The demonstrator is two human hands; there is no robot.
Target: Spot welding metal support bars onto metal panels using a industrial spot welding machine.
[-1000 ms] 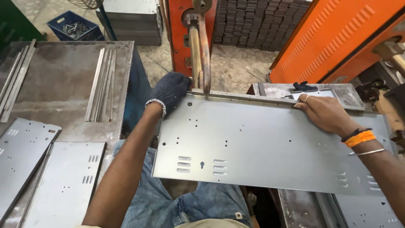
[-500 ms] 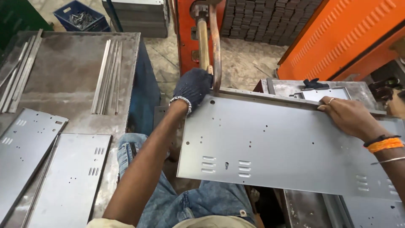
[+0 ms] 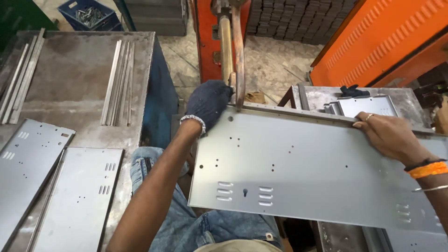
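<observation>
L hand, gloved, grips sheet-metal panel far edge; R hand pressed flat on it, fingers spread.

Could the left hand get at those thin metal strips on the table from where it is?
Probably yes. The left hand, in a dark glove, rests on the far corner of the panel. The strips lie in the open on the table to its left, with nothing between them.
</observation>
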